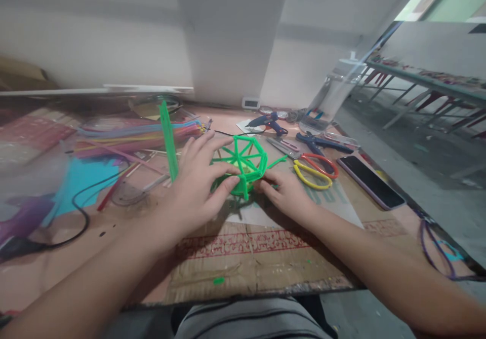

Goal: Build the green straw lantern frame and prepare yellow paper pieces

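Note:
A green frame of straws [245,164], shaped like a spoked polygon, stands at the middle of the table on a sheet of cardboard [266,258]. My left hand [197,184] wraps its left side, thumb pressed on the lower front joint and fingers spread behind. A long green straw [169,139] sticks up beside that hand's fingers. My right hand [286,192] pinches the frame's lower right corner with curled fingers.
Yellow-and-red scissors [315,172], blue pliers [322,142], a blue glue gun [268,122] and a phone [370,181] lie to the right. A pile of coloured straws [132,139] and a black cable [81,212] lie left. A clear bottle [334,96] stands behind.

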`<state>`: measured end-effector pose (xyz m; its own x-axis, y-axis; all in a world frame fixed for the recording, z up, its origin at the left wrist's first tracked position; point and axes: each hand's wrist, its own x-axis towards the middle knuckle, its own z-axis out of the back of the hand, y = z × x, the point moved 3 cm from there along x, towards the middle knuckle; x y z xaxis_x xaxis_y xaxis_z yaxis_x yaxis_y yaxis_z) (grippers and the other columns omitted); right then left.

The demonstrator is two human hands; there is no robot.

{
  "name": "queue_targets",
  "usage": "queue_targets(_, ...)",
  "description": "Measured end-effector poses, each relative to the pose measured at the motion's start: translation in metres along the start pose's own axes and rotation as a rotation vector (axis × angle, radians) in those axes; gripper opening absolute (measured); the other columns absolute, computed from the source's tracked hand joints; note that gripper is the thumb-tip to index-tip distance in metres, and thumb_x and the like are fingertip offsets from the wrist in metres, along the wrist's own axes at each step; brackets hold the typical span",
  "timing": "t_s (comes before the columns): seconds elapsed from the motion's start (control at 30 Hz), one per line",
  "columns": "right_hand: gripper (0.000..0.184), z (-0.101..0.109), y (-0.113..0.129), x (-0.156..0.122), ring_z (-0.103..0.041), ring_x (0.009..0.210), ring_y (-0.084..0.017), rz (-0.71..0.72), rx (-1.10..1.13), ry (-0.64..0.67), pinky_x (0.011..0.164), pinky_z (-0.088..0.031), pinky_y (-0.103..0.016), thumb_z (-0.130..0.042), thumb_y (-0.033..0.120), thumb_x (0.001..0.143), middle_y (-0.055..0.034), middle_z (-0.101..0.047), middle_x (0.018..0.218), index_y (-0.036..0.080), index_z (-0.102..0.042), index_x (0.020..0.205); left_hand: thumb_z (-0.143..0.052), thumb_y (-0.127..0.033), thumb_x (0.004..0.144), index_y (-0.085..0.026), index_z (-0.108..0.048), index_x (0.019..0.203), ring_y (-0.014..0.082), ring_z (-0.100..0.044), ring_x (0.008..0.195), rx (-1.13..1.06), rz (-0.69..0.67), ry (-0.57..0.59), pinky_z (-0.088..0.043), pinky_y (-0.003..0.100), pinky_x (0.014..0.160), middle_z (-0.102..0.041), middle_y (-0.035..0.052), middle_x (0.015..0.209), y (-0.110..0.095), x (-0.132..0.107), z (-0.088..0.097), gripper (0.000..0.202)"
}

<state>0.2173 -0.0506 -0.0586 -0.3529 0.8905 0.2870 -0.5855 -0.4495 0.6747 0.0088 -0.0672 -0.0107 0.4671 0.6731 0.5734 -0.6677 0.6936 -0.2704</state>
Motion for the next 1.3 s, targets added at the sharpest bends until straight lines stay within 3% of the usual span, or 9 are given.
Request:
queue_targets(0.2,0.020,-0.011,-0.003,-0.005,-0.065,0.074,-0.019,0.014,-0.043,-0.008,0.069,-0.045,-0.027,-0.056,0.026,0.094,-0.0047,-0.076,0.084,0.021,-0.075,0.092,-0.063,-0.033,0.093,-0.025,-0.074,0.091,0.0348,-0.037,0.145,0.070,-0.009,-0.072,-0.026,0.065,0.120,-0.058,0.0061,0.142,-0.003,0.002,0.008,0.014)
queue_targets(0.37,0.018,-0.012,-0.006,-0.006,-0.065,0.072,-0.018,0.061,-0.068,-0.029,0.068,-0.046,-0.025,-0.057,0.023,0.093,-0.0047,-0.077,0.085,0.021,-0.076,0.095,-0.063,-0.028,0.094,-0.026,-0.075,0.097,0.0349,-0.035,0.147,0.063,-0.059,-0.056,-0.026,0.065,0.120,-0.057,0.0070,0.142,-0.006,0.002,0.009,0.013)
queue_targets(0.6,0.017,-0.013,-0.007,-0.007,-0.068,0.073,-0.018,0.105,-0.121,-0.032,0.068,-0.046,-0.024,-0.059,0.020,0.095,-0.0070,-0.077,0.085,0.017,-0.075,0.097,-0.060,-0.024,0.094,-0.023,-0.071,0.102,0.0350,-0.036,0.146,0.020,-0.028,-0.005,-0.028,0.065,0.119,-0.059,0.0095,0.139,-0.009,0.000,0.005,0.014)
queue_targets(0.87,0.018,-0.011,-0.006,-0.007,-0.070,0.075,-0.018,0.136,-0.120,-0.030,0.069,-0.048,-0.024,-0.059,0.019,0.096,-0.0076,-0.078,0.089,0.017,-0.076,0.101,-0.063,-0.024,0.092,-0.021,-0.067,0.101,0.0343,-0.039,0.145,0.041,-0.029,-0.062,-0.029,0.063,0.119,-0.059,0.0107,0.137,-0.005,-0.001,0.005,0.010)
queue_targets(1.3,0.018,-0.014,-0.009,-0.009,-0.072,0.076,-0.018,0.154,-0.153,-0.037,0.068,-0.049,-0.024,-0.058,0.020,0.096,-0.0073,-0.079,0.087,0.017,-0.075,0.099,-0.061,-0.023,0.092,-0.024,-0.071,0.100,0.0345,-0.038,0.144,0.024,-0.030,-0.049,-0.031,0.064,0.117,-0.058,0.0085,0.138,-0.008,-0.001,0.003,0.012)
